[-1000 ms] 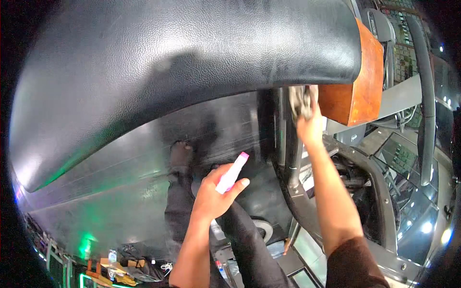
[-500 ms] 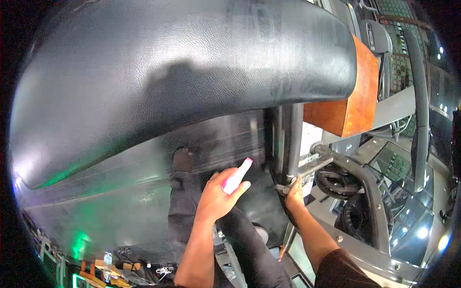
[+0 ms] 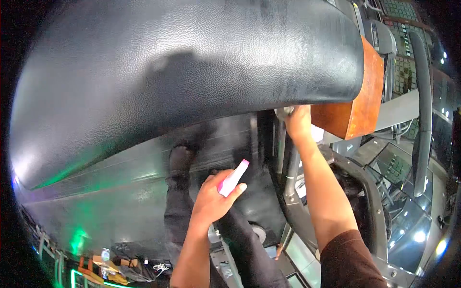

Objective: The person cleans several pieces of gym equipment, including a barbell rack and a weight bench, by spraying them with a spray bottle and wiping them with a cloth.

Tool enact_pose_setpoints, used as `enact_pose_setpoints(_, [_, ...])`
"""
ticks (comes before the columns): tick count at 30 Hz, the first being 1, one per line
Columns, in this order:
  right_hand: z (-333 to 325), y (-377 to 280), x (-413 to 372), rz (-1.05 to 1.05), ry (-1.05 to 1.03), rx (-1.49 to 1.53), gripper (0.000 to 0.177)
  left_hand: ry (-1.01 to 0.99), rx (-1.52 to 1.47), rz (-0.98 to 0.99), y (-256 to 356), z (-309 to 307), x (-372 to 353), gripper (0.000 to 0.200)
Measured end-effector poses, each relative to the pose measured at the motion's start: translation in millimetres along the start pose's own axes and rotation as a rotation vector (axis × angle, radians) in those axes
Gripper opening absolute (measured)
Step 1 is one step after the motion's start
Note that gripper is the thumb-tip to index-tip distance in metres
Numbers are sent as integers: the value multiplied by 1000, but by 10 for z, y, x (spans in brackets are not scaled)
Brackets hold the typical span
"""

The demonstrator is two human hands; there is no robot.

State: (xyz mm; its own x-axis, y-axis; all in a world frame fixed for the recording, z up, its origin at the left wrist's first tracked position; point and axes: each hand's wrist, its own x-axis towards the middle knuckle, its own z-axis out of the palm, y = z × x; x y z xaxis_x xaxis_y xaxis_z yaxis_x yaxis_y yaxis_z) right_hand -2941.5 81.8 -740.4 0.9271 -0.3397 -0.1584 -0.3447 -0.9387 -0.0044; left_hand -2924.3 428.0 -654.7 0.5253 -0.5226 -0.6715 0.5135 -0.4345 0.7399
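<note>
My left hand (image 3: 211,199) is closed around a slim white object with pink ends (image 3: 234,178); its exact kind I cannot make out. It is held in the air above my dark trouser legs. My right hand (image 3: 299,124) is up under the lower edge of a big black padded cushion (image 3: 201,62), by a dark metal post (image 3: 291,165). Pressed between its fingers and the post is a pale grey, crumpled cloth (image 3: 284,113). The cushion edge partly hides those fingertips.
A brown wooden-looking block (image 3: 367,91) adjoins the cushion on the right. Curved dark frame tubes (image 3: 367,192) and a long black padded bar (image 3: 421,115) stand beyond it. Below lies a black floor (image 3: 120,201). A clear bottle (image 3: 104,263) stands among items at lower left.
My right hand has moved up along the post with the cloth, from the frame joint to just below the cushion. My left hand, still holding the white-and-pink object, has shifted slightly left.
</note>
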Motion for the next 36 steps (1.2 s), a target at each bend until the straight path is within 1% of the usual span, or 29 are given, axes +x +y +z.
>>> enact_pose_setpoints(1, [-45, -64, -186, 9, 42, 24, 51, -14, 1, -20, 14, -2, 0, 45])
enact_pose_setpoints(3, [-192, -55, -625, -125, -167, -89, 52, -31, -1, -52, 49, -27, 21, 46])
enact_pose_setpoints(4, [-122, 107, -1033, -214, -365, -150, 51, -32, -1, -62, 45, -34, 33, 46])
enact_pose_setpoints(5, [-185, 173, -1435, -309, -475, -241, 51, -22, -5, -75, 17, -37, 33, 46])
enact_pose_setpoints(6, [-254, 196, -1734, -381, -618, -248, 49, -6, -13, -92, 1, -47, 26, 46])
enact_pose_setpoints(9, [-316, -45, -2224, -466, -1062, -472, 45, 20, 10, -73, 121, -115, 54, 45])
enact_pose_setpoints(10, [-322, -185, -2172, -409, -1082, -482, 44, 32, 15, -53, 79, -107, 64, 45])
enact_pose_setpoints(12, [-303, -380, -1913, -431, -968, -512, 36, 45, 29, -16, -48, -84, 50, 45])
enact_pose_setpoints(14, [-473, -529, -1057, -436, -955, -386, 35, 40, 55, 15, -38, -73, 60, 44])
enact_pose_setpoints(15, [-375, -423, -811, -570, -408, -421, 28, 37, 68, 27, -39, -58, 48, 44])
enact_pose_setpoints(16, [-431, -418, -404, -548, -294, -443, 27, 39, 82, 44, -57, -25, 30, 44])
enact_pose_setpoints(18, [-567, -429, 314, -238, -505, -384, 32, 47, 119, 98, -64, 23, 55, 44])
enact_pose_setpoints(19, [-476, -295, 469, -243, -442, -375, 31, 33, 83, -33, 9, 36, 43, 46])
enact_pose_setpoints(20, [-400, -146, 521, -249, -377, -367, 31, 36, 89, -35, 2, 55, 56, 46])
enact_pose_setpoints(21, [-369, -77, 395, -419, -236, -490, 31, 35, 93, -41, -26, 75, 60, 46])
enact_pose_setpoints(22, [-291, -41, 163, -465, -326, -579, 33, 34, 93, -47, -35, 86, 56, 46])
enact_pose_setpoints(23, [-211, -19, -125, -517, -413, -670, 36, 17, 76, 3, 8, 64, 75, 47])
enact_pose_setpoints(24, [-229, -37, -400, -569, -499, -765, 39, 12, 71, 4, 20, 66, 82, 47])
enact_pose_setpoints(25, [-416, -251, -640, -560, -847, -727, 42, 10, 66, 6, 25, 60, 90, 47])
enact_pose_setpoints(26, [-297, -250, -995, -553, -1039, -693, 44, 11, 62, 6, 27, 37, 93, 47])
enact_pose_setpoints(29, [-76, -120, -2007, -646, -1136, -505, 38, 21, 23, 10, 18, -21, 93, 46])
enact_pose_setpoints(32, [-424, -230, -1637, -503, -1305, -162, 36, 29, 25, 13, 42, -16, 94, 45])
enact_pose_setpoints(33, [-440, -183, -1511, -268, -1279, -203, 38, 13, 43, -15, 17, 8, 97, 45])
enact_pose_setpoints(34, [-592, -90, -1281, -221, -932, 76, 45, 3, 63, -12, 4, 29, 96, 45])
enact_pose_setpoints(35, [-759, -134, -1013, 15, -744, 139, 47, -6, 86, -9, 2, 54, 97, 46])
enact_pose_setpoints(36, [-765, -21, -772, 103, -529, 344, 43, -15, 110, 0, 8, 73, 111, 47])
